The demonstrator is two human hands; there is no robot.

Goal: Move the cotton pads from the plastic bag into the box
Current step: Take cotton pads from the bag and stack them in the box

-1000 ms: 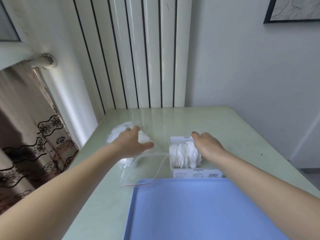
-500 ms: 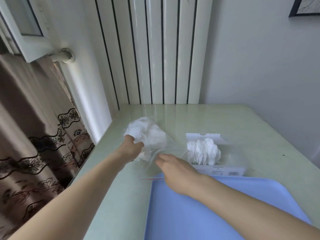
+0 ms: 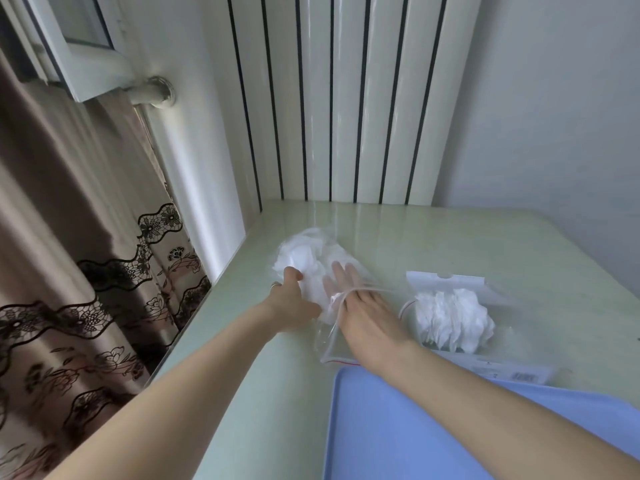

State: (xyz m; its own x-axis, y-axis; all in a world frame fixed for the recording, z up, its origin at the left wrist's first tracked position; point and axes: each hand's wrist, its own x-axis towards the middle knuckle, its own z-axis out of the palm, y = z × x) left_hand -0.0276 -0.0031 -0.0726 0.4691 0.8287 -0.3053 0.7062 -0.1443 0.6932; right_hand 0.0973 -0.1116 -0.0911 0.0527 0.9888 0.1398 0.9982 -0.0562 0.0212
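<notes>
With the left hand (image 3: 292, 299) gripping the plastic bag (image 3: 322, 271) left of the box (image 3: 450, 313), the right hand (image 3: 360, 303) reaches flat-fingered inside for cotton pads (image 3: 301, 258), which it must pinch next.

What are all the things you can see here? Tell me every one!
bag: one, clear with a red strip at its mouth, on the table left of the box
pads: a white heap in the bag; count cannot be told
box: one, white, on the table, stuffed with more white pads
tray: one, blue, near edge of the table
table: one, pale green, glossy
radiator: one, white, behind the table
curtain: one, brown with dark lace, far left
window frame: one, white, upper left
left hand: grips the bag from outside
right hand: fingers straight, reaching into the bag's mouth
</notes>
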